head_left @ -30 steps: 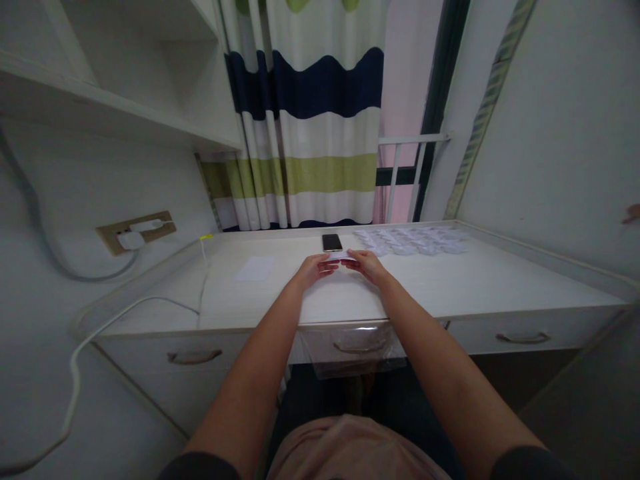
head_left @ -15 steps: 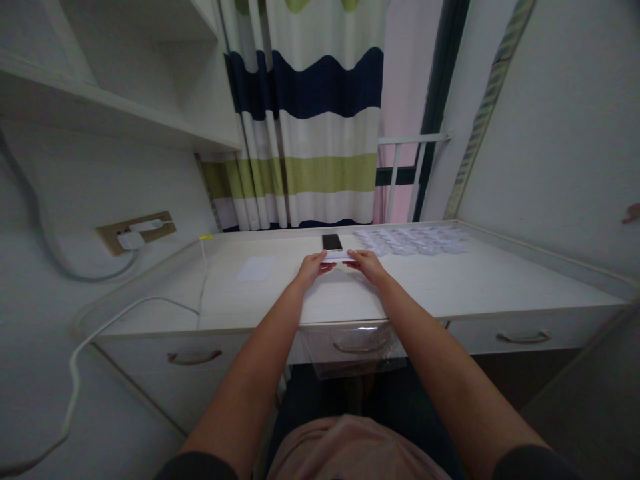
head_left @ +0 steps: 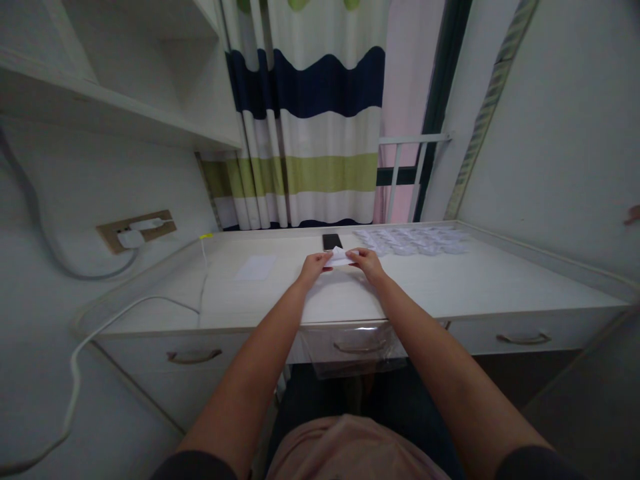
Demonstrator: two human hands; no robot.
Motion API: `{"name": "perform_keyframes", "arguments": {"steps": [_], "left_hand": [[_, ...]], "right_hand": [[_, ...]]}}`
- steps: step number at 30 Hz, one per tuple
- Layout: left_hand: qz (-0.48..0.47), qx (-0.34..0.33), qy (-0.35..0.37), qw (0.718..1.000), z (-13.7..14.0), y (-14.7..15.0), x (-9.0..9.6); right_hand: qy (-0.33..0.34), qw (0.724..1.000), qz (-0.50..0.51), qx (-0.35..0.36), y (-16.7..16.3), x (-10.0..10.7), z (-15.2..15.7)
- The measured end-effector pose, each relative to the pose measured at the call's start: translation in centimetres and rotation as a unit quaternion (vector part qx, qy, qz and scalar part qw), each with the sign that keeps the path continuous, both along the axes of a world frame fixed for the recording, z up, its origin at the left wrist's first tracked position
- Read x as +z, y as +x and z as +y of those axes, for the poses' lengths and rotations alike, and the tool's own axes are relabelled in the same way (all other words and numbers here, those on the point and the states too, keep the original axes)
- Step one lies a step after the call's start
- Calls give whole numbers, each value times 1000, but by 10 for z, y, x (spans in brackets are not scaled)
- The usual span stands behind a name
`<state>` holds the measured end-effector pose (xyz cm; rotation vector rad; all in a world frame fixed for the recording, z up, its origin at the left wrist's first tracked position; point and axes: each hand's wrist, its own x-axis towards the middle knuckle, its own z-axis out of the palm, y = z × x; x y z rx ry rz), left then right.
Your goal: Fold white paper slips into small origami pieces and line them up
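Note:
Between my two hands is a small piece of folded white paper [head_left: 341,258], with a pointed edge standing up along its top. My left hand [head_left: 315,265] pinches its left end, and my right hand [head_left: 367,262] grips the right end. Both hands are just above the desk [head_left: 280,303]. Right behind the paper lies a dark phone [head_left: 332,241], its near edge partly covered. Beyond my right hand, several folded white paper pieces [head_left: 413,241] lie in rows at the back of the desk.
White paper sheets [head_left: 256,267] lie flat to the left of my hands. A white cable [head_left: 150,299] runs over the desk's left side, below a wall socket [head_left: 136,231]. Clear plastic [head_left: 350,357] hangs at the middle drawer. A shelf [head_left: 150,120] juts out at upper left.
The folded paper has turned in my fingers: it was a flat strip, and now a pointed flap shows on top. My hands have barely shifted.

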<state>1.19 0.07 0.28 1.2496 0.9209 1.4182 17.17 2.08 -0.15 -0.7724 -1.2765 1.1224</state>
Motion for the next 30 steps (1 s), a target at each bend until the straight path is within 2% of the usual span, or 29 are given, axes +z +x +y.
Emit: {"name": "perform_keyframes", "arguments": {"steps": [4,13,19,30], "left_hand": [[25,2,17,1000,-1,1,-1],[-19,39,4,999,8,-1,-4],[-52,-10,16,998,5,1,-3],[-26,2,44,999,-2,0,3]], "right_hand": [[2,1000,-22,13,1,1,-2],[-13,999,-27,19,0,-1,0],[3,1000,-6,-7,-1,-2,0],[22,999,-12,-20,-1,-1,0]]}}
